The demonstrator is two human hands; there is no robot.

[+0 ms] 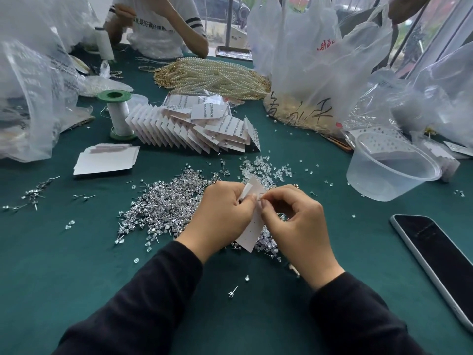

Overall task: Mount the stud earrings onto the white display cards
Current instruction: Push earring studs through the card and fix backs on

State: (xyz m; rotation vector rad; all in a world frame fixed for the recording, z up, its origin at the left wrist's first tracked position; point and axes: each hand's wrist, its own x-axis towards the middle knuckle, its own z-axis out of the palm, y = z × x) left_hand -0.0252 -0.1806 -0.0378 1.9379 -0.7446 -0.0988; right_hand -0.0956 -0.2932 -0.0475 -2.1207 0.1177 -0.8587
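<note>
Now mid-mount: left hand [225, 211] fingers clamped on white display card [253, 230], held tilted just above stud earrings pile [158, 208] on tabletop [76, 265] for quick reach, right hand [294, 221] fingers pinching its top edge, probably seating a stud.

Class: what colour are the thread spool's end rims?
The white thread spool has green rims; head view.

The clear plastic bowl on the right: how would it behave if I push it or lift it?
The clear plastic bowl looks thin-walled and empty, so it is probably light and would slide easily on the green cloth. It sits tilted, seemingly propped on the packets beside it, so a push may rock or tip it.
</note>
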